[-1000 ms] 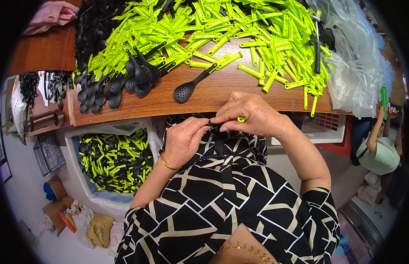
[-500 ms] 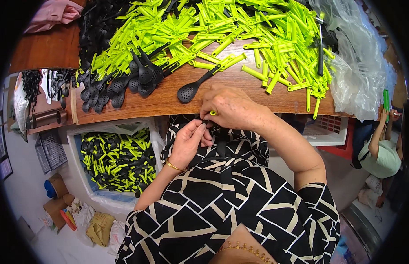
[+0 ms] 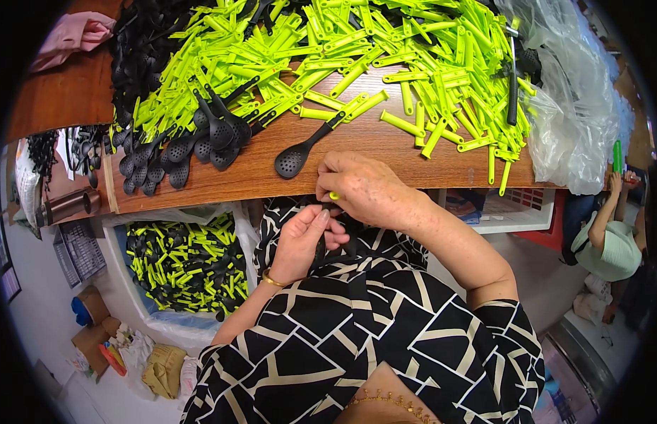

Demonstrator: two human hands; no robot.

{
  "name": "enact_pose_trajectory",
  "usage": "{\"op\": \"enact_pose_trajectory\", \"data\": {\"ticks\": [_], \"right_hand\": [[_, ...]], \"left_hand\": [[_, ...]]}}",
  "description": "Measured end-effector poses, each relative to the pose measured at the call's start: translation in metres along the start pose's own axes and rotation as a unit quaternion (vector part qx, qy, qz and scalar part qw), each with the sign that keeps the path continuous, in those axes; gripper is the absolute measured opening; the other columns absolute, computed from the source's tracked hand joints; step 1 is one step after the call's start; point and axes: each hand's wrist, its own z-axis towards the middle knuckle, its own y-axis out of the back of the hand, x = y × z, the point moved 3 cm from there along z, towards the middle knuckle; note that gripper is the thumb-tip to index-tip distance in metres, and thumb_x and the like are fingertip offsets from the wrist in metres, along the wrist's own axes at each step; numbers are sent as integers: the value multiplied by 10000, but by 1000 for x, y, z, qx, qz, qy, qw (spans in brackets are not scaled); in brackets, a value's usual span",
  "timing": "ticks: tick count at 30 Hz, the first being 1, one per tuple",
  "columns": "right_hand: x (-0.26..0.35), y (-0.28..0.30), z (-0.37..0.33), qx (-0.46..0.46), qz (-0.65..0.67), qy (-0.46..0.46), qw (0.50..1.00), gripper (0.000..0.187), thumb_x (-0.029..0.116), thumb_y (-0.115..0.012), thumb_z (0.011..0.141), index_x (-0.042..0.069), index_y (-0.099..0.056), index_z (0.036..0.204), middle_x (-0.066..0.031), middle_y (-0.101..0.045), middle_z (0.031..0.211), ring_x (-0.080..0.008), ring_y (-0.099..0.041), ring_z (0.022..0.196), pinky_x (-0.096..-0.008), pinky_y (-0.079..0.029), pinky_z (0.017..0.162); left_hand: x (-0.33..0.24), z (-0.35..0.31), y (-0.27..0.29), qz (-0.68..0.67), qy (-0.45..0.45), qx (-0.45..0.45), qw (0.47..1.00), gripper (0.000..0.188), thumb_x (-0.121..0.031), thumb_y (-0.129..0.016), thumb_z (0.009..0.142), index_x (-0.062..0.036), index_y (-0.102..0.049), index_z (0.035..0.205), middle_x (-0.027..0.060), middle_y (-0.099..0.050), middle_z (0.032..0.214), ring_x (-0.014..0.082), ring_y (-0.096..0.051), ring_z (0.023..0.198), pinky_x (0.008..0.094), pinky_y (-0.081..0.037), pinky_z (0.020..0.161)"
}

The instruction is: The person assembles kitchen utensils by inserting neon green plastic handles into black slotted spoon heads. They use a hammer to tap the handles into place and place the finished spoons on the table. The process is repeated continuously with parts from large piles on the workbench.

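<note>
My right hand is bent over the table's front edge, fingers closed round a lime-green handle; only the handle's round end shows. Just below and left of it, my left hand is closed, thumb against curled fingers. A dark shape shows under those fingers, against my dark patterned clothing, and I cannot make out what it is. On the table beyond my right hand lies a black perforated spoon, its stem meeting lime-green handles. Left of that, several more black perforated spoons are heaped.
A large pile of lime-green handles covers the back of the wooden table. A black-handled hammer lies by clear plastic sheeting on the right. Below left stands a lined bin of black and green pieces. Another person is far right.
My left hand has drawn slightly down and away from my right hand. The right hand stays closed on the green handle, and the whole view has shifted a little.
</note>
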Motion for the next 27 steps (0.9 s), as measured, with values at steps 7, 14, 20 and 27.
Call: {"op": "enact_pose_trajectory", "data": {"ticks": [7,14,20,27], "right_hand": [[-6,5,1,-21,-3,-8,1000,88,138,-749,851,90,-749,924,-84,-674,1054,-325,-684,1055,-463,-571,847],[-3,8,-4,-44,-20,-25,999,124,183,-799,841,124,-743,935,-68,-657,1082,-313,-698,1038,-445,-578,821],[0,8,-8,-32,-58,-59,996,162,279,-781,874,152,-759,973,-84,-673,1067,-322,-717,982,-460,-586,764],[2,12,-29,-168,-39,-69,983,375,338,-763,954,201,-705,1298,-108,-746,1005,-304,-751,892,-431,-592,733]], "left_hand": [[4,16,-4,-1,-76,-25,997,235,-217,-585,1121,-10,-653,1207,68,-731,933,152,-733,847,247,-565,754],[25,27,-7,15,-180,-42,983,187,-164,-575,1122,5,-653,1131,72,-734,936,141,-726,829,255,-560,759],[25,33,-15,7,-210,-57,976,198,-186,-586,1119,-6,-657,1162,81,-746,991,144,-715,825,275,-564,760],[-1,1,-12,45,-121,-2,992,289,-210,-590,1117,-1,-576,1316,109,-753,1034,153,-742,817,259,-543,735]]}}
